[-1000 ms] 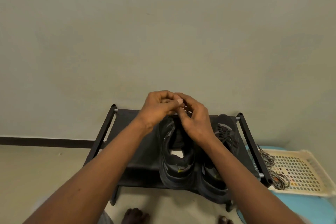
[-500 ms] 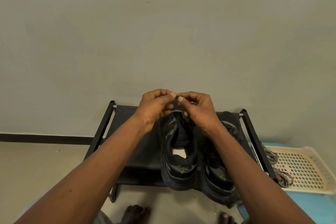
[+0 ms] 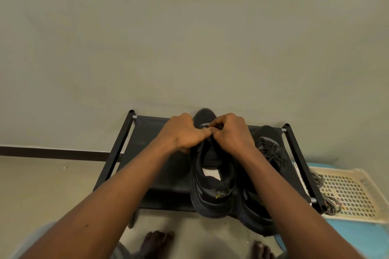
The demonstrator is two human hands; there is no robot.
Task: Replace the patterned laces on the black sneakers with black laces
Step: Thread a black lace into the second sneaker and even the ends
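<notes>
Two black sneakers stand on a low black rack (image 3: 147,166), toes to the wall. Over the lace area of the left sneaker (image 3: 212,193), my left hand (image 3: 183,132) and my right hand (image 3: 231,132) meet knuckle to knuckle, fingers curled and pinched together. What they pinch is hidden between the fingers; it looks like a black lace. The right sneaker (image 3: 271,149) shows black lacing on its top. The patterned black-and-white laces (image 3: 328,202) lie in a cream tray to the right.
The cream perforated tray (image 3: 349,195) rests on a blue surface (image 3: 357,239) right of the rack. A plain wall rises just behind the rack. My bare feet (image 3: 156,242) stand on the floor in front of it.
Both hands have dropped lower, down onto the left sneaker's lace area, and stay pinched together. The view has tilted a little.
</notes>
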